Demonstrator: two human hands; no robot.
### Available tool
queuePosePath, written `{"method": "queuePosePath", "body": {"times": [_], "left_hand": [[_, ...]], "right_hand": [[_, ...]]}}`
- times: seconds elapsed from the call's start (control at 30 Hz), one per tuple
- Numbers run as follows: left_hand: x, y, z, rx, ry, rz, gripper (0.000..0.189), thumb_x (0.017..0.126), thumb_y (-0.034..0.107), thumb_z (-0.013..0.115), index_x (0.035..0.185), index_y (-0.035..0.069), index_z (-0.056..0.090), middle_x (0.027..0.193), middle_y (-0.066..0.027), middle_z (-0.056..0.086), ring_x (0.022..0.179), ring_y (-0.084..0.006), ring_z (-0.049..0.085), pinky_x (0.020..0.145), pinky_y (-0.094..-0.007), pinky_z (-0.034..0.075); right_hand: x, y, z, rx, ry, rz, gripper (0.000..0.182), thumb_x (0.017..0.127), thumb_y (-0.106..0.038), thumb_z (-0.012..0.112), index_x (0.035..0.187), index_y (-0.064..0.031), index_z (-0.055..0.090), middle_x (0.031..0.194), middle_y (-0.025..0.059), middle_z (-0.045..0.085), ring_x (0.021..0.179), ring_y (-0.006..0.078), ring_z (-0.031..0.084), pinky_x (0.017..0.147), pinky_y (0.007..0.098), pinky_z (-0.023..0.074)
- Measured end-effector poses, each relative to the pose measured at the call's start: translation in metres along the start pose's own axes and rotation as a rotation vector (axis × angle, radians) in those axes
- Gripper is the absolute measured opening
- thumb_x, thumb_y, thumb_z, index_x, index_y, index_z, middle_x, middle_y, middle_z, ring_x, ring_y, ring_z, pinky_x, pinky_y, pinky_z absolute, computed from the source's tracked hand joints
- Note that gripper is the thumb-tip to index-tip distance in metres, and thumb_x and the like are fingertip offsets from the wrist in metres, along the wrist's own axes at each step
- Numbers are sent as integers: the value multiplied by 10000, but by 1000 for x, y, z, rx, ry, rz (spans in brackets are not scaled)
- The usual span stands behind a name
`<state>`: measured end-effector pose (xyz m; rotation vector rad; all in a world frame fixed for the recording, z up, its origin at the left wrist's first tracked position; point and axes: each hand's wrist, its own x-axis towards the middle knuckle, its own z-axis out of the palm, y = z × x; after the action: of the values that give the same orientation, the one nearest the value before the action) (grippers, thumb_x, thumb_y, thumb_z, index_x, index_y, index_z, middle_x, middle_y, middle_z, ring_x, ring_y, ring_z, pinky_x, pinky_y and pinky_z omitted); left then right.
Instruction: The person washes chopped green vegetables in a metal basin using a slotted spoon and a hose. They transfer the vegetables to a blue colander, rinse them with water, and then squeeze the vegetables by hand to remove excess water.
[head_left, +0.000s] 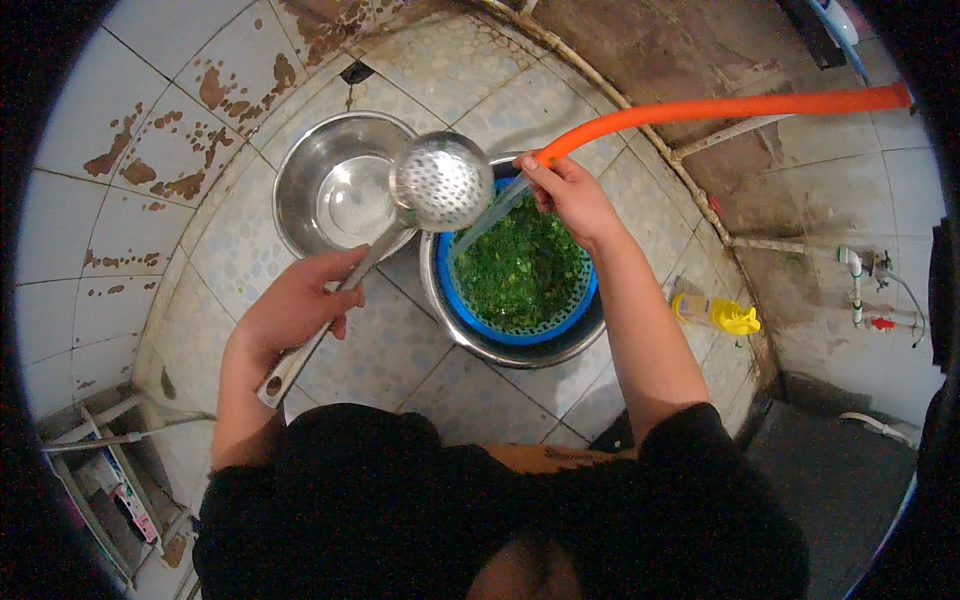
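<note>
My left hand (307, 300) grips the long handle of a metal skimmer (446, 180). The skimmer's perforated bowl hangs between two metal basins, overlapping the rim of the left one in my view. In my right hand (570, 195) is the end of an orange hose (675, 116), from which a clear stream of water (491, 214) runs down. Chopped green leaves (525, 262) fill a blue plastic colander (525, 335), which sits inside a metal basin (439, 319). The other metal basin (296, 199), to the left, appears to hold a little clear liquid.
A yellow plastic bottle (716, 313) lies on the tiled floor (517, 390) at the right. Beyond it, a tap with pipes (859, 270) is fixed to the wall. A rack (112, 480) stands at the lower left. Stained wall tiles (157, 157) rise at the left.
</note>
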<state>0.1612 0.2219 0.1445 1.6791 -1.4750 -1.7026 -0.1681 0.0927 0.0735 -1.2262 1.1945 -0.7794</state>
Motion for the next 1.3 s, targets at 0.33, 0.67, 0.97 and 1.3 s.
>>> {"method": "queuePosePath", "body": {"times": [0.33, 0.67, 0.97, 1.3], "left_hand": [[24, 4, 51, 569, -261, -20, 473, 779, 67, 503, 1242, 126, 578, 773, -132, 661, 595, -224, 667, 607, -386, 523], [28, 8, 60, 806, -182, 86, 532, 757, 104, 518, 1287, 147, 555, 928, -190, 669, 898, -385, 636, 765, -488, 504], [37, 13, 62, 791, -215, 168, 550, 792, 128, 520, 1341, 152, 527, 980, -174, 674, 859, -341, 660, 753, -449, 517], [45, 9, 62, 320, -239, 5, 553, 806, 72, 500, 1354, 134, 538, 738, -79, 606, 520, -157, 556, 518, -322, 476]], "right_hand": [[13, 26, -18, -220, 127, -51, 321, 933, -359, 628, 1050, -60, 612, 730, -36, 487, 626, 76, 428, 564, 231, 367], [15, 38, -37, -277, 171, -31, 350, 917, -375, 642, 1048, -51, 618, 811, 17, 565, 706, 129, 498, 638, 276, 404], [19, 49, -38, -250, 198, -70, 294, 910, -360, 667, 965, -82, 589, 721, -40, 496, 614, 72, 432, 541, 240, 362], [3, 44, -30, -216, 89, -41, 292, 915, -358, 660, 1001, -87, 588, 722, -46, 483, 628, 73, 433, 559, 237, 365]]}}
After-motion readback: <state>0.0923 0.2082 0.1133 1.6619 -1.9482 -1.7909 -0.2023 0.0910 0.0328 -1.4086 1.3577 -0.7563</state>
